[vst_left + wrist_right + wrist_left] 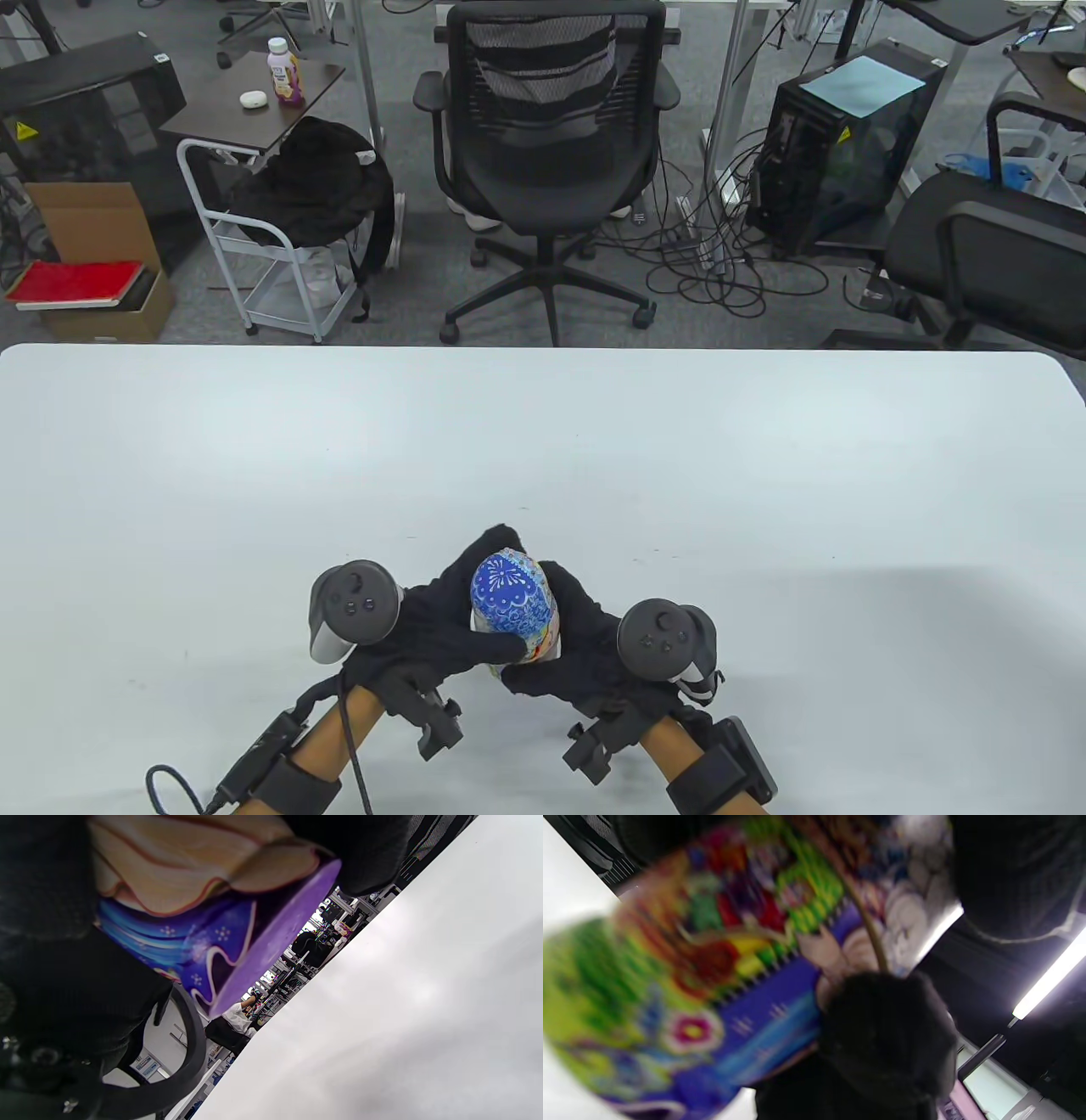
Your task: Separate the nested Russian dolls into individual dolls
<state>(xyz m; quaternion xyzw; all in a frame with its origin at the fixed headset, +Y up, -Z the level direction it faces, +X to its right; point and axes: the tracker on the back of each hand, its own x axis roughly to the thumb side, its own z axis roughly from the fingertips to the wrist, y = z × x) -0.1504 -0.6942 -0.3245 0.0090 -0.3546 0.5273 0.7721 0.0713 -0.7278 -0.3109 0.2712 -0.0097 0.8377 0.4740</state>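
Observation:
A painted Russian doll [512, 604] with a blue patterned head is held above the white table [543, 458] near its front edge. My left hand [441, 624] grips it from the left, and my right hand [585, 649] grips it from the right. In the left wrist view the doll [712, 963] fills the frame, blurred, with my thumb [886, 1035] pressed at its seam. In the right wrist view the doll's purple flat base [271, 942] is lifted off the table, with my gloved fingers [42, 878] around its lower body. No other doll is in view.
Beyond the table's far edge stand an office chair [547, 144], a white cart [280, 255] and computer towers on the floor.

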